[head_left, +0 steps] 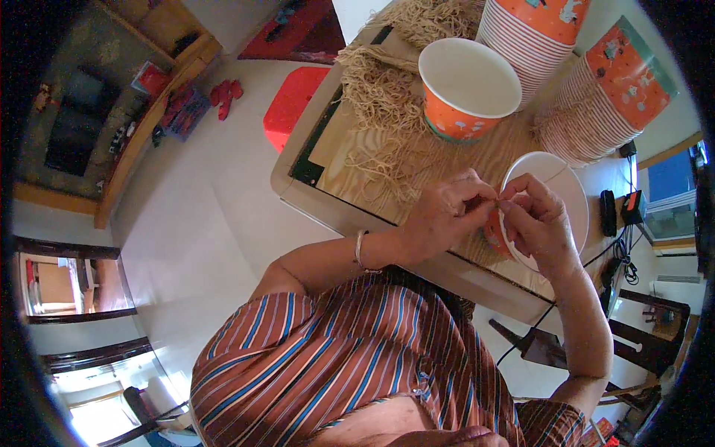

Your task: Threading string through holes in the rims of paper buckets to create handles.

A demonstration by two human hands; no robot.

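My left hand (443, 216) and my right hand (542, 227) meet fingertip to fingertip over the near part of the table. Both pinch at one spot; whatever lies between the fingers is too small to make out. Right under them is a white-lined paper cup (572, 205) with an orange outside, its mouth facing up and partly covered by my right hand. A thin strand shows across its inside. Farther back, another orange paper cup (463, 121) stands upright. Tangled beige strings (383, 93) are heaped to its left, with loose strands trailing toward my left hand.
Two tall stacks of nested orange cups, a back stack (521, 56) and a right stack (596, 112), occupy the far right of the wooden tabletop (350, 175). Strings cling to the right one. Black cables (629, 257) lie at the right edge. A red stool (292, 104) is left of the table.
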